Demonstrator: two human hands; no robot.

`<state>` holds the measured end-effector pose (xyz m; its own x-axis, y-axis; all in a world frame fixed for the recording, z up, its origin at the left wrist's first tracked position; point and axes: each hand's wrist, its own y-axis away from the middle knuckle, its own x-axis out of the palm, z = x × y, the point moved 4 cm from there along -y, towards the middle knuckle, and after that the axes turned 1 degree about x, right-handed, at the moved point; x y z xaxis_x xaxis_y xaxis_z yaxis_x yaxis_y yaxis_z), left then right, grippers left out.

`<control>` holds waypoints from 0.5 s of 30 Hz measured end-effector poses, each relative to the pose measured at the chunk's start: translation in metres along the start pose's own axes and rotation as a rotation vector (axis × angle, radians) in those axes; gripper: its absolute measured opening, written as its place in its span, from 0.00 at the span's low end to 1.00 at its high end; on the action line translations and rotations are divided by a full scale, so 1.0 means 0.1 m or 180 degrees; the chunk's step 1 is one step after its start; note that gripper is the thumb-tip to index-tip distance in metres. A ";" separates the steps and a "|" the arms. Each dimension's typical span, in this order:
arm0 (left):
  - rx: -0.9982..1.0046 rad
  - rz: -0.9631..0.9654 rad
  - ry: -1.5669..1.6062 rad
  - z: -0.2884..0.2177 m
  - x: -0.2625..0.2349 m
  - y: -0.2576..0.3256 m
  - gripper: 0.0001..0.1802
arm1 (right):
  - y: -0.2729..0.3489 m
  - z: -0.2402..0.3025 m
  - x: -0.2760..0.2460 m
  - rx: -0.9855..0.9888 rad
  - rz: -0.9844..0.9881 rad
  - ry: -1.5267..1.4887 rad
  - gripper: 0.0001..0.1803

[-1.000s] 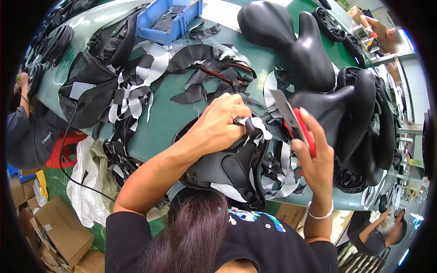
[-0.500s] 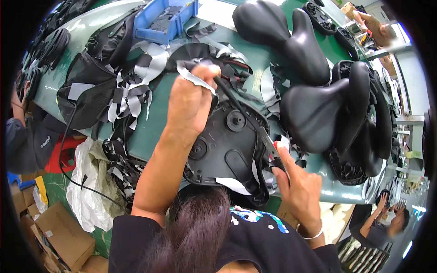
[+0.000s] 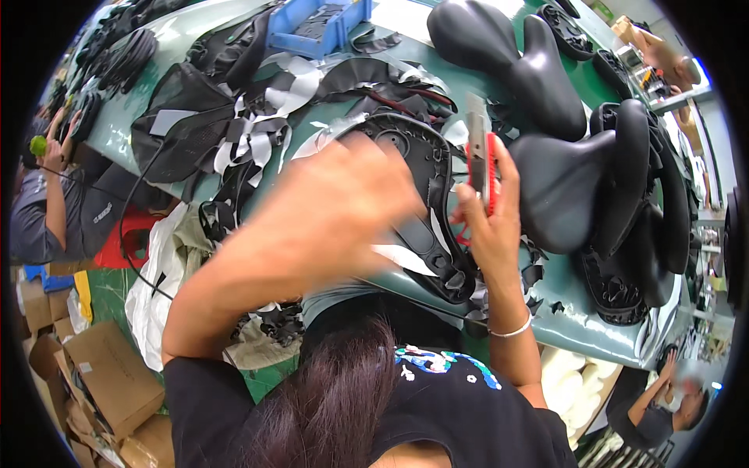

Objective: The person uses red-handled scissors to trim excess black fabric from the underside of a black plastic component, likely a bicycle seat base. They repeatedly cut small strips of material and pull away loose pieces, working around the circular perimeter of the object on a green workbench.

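In my right hand (image 3: 498,234) is a utility knife (image 3: 477,152) with a red and grey handle, its blade pointing away from me. A black bicycle saddle (image 3: 437,242) lies underside up on the table, its ribbed base and trimmed cover edge showing. Above its left side is my left hand (image 3: 351,207), smeared by motion, so its fingers and anything in them cannot be made out. A white-backed strip (image 3: 406,259) lies along the saddle's near edge, partly behind that hand.
Finished black saddles (image 3: 562,191) are piled on the right. Cut black and white scraps (image 3: 261,129) cover the table's left half, near a blue bin (image 3: 316,35). A black cable (image 3: 129,226) hangs down at left. Cardboard boxes (image 3: 113,374) stand on the floor. Other people work at both sides.
My left hand has swung from beyond the saddle back toward me. My right hand has lifted the knife off the saddle's edge and turned it upright. The saddle has turned slightly.
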<state>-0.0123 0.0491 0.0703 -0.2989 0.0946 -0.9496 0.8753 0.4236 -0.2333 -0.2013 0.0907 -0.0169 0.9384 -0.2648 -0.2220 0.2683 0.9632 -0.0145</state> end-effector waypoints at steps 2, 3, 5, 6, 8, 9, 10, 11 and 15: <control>0.0397 0.0485 0.0725 -0.12 0.36 0.07 0.20 | 0.13 0.14 -0.08 0.0082 -0.0079 0.0074 0.31; 0.0435 0.0505 0.0806 -0.04 0.54 0.11 0.17 | 0.24 0.12 -0.16 0.0213 -0.0052 0.0155 0.30; 0.0321 0.0658 0.2581 0.24 0.78 0.04 0.12 | 0.49 0.11 -0.40 -0.0290 0.0012 0.0526 0.29; -0.0233 0.0958 0.2745 0.28 0.76 -0.05 0.07 | 0.57 0.11 -0.47 -0.0959 0.0253 0.0905 0.28; -0.0306 0.1165 0.2947 0.36 0.87 -0.18 0.09 | 0.69 0.19 -0.45 -0.1661 0.0909 0.1462 0.25; -0.0467 0.1300 0.3059 0.39 0.92 -0.21 0.09 | 0.72 0.21 -0.42 -0.1417 0.1315 0.1948 0.25; -0.0538 0.1408 0.3182 0.41 0.94 -0.21 0.09 | 0.71 0.27 -0.32 -0.1596 0.1467 0.2165 0.26; -0.0540 0.1439 0.3212 0.41 0.94 -0.23 0.09 | 0.66 0.33 -0.23 -0.1780 0.1570 0.2396 0.26; -0.0644 0.1434 0.3233 0.41 0.94 -0.24 0.08 | 0.48 0.43 -0.01 -0.1871 0.2013 0.3309 0.29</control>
<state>-0.0454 0.0111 -0.0216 -0.2229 0.9253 -0.3069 0.9314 0.2950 0.2131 -0.1802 0.1354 0.0243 0.1974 0.1326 -0.9713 -0.5227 0.8524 0.0102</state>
